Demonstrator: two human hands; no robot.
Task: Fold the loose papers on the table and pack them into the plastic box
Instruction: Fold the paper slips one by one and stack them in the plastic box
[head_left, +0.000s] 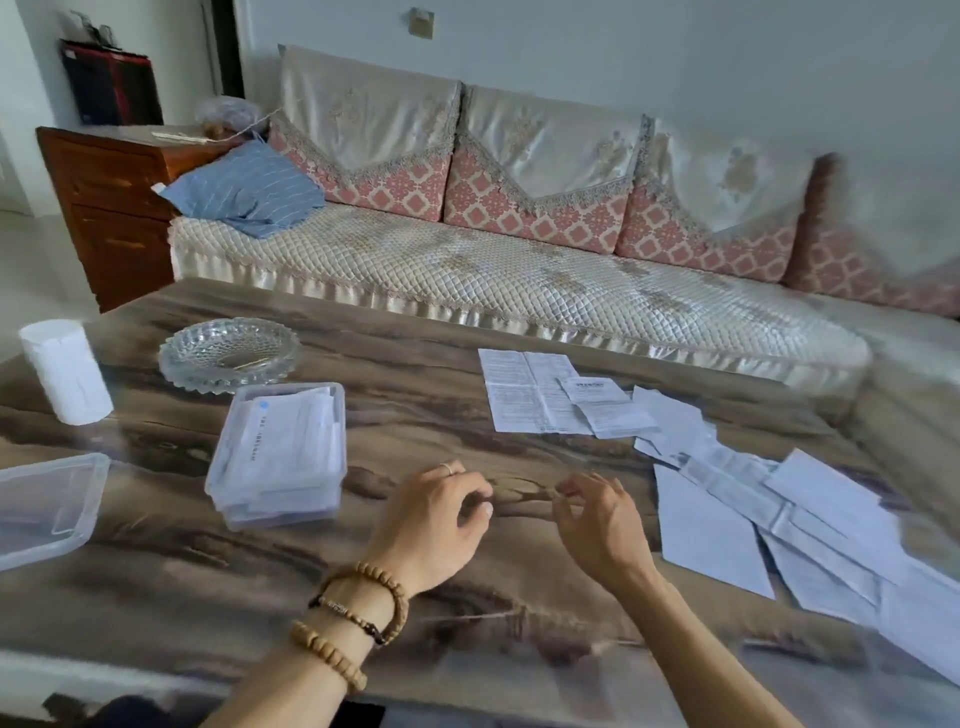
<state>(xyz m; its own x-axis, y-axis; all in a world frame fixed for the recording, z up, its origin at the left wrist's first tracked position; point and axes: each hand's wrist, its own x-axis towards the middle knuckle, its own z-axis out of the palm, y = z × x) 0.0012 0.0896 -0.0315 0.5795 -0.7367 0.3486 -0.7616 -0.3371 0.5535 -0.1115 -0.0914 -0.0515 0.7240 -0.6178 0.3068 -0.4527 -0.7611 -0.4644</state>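
A clear plastic box (235, 457) stands left of centre on the table and holds a stack of folded papers (291, 441). Loose white papers (779, 499) lie spread over the right side, and an unfolded printed sheet (524, 389) lies farther back. My left hand (441, 519), with a ring and bead bracelets on the wrist, hovers just right of the box with loosely curled fingers and holds nothing. My right hand (602, 519) hovers beside it, left of the loose papers, with fingers also loosely curled and empty.
The box's clear lid (47, 504) lies at the table's left edge. A glass dish (228, 353) and a white roll (65, 369) stand at the back left. A sofa (519, 270) runs behind the brown marbled table (415, 374).
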